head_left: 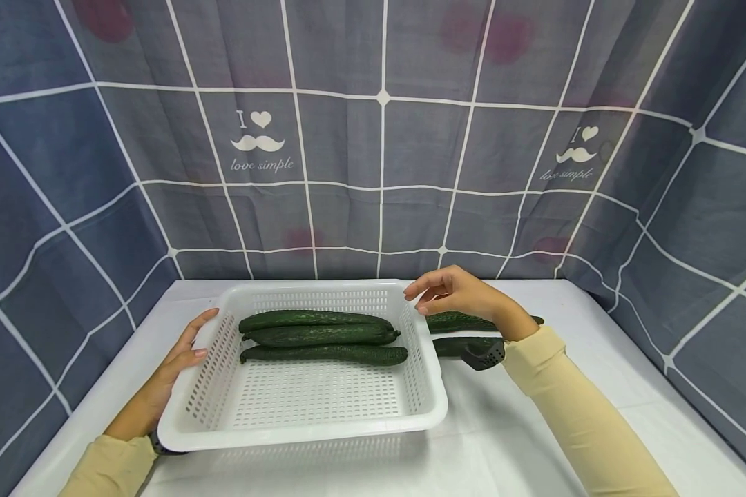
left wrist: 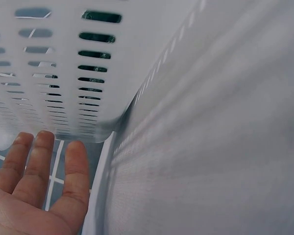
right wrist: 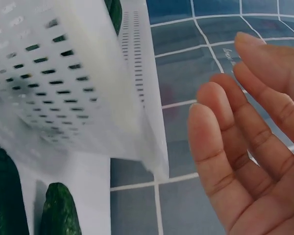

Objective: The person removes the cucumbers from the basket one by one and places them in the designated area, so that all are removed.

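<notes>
A white perforated plastic basket (head_left: 298,433) stands on the table, with three long green cucumbers (head_left: 323,336) lying side by side toward its back. My left hand (head_left: 173,369) is at the basket's left side, thumb and fingers extended by the rim; the left wrist view shows its fingers (left wrist: 77,171) straight beside the slotted wall. Over the basket's back right corner hovers my right hand (head_left: 450,293), its fingers loosely bent. Nothing lies between those fingers (right wrist: 206,134) in the right wrist view, and they are apart from the basket there.
To the right of the basket, two more cucumbers (head_left: 460,322) lie on the white-covered table (head_left: 510,428), partly hidden by my right hand and its black wrist strap (head_left: 483,355). A grey-blue checked curtain (head_left: 342,138) encloses the back and both sides.
</notes>
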`<state>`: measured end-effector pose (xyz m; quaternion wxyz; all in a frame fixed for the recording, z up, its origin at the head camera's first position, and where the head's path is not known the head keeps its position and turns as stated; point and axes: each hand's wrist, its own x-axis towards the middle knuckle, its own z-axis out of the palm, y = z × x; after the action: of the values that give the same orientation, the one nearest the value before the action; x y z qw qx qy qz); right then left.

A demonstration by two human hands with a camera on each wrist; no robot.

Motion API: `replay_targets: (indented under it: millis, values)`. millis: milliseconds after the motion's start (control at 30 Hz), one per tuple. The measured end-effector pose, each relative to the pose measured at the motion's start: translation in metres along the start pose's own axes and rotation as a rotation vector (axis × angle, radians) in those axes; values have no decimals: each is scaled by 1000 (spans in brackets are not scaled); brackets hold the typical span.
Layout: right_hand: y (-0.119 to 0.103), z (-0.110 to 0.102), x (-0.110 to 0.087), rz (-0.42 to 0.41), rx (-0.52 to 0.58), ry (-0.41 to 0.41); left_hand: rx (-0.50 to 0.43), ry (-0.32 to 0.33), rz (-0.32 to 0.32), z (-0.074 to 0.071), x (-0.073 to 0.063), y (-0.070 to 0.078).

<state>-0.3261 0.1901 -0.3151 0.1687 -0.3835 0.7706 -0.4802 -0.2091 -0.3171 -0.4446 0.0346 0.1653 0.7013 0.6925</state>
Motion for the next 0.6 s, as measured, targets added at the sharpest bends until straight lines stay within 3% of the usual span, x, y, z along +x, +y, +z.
replay_targets:
  millis: [600]
  values:
    - [-14, 16, 41, -28, -88, -40, 21, 9, -31, 0, 1, 2]
